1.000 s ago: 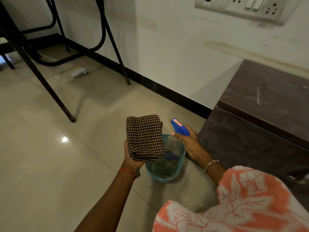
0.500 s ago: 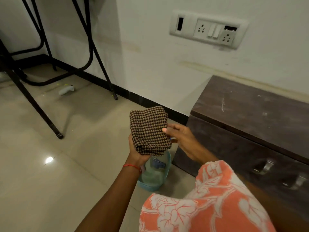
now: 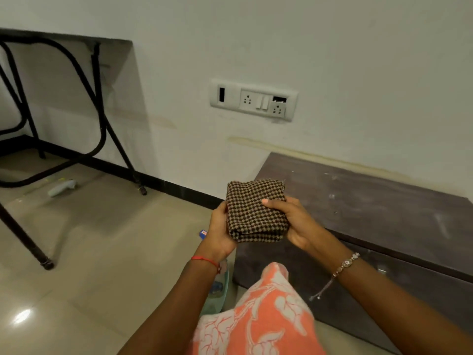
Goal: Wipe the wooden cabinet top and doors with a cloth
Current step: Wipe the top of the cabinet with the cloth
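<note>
At frame centre, both hands, left hand (image 3: pixel 219 231) and right hand (image 3: pixel 294 223), grip a folded checked cloth (image 3: pixel 255 209) above the dusty wooden cabinet (image 3: pixel 378 208) at right.

switch panel (image 3: pixel 253 99) seen mounted on white wall (image 3: pixel 358 60) | black folding frame (image 3: pixel 102 119) noted standing on tiled floor (image 3: pixel 102 252) at left | small white object (image 3: pixel 61 188) seen lying under it | blue-capped spray bottle (image 3: pixel 203 234) mostly hidden, in teal basin (image 3: pixel 217 298) set on floor
</note>
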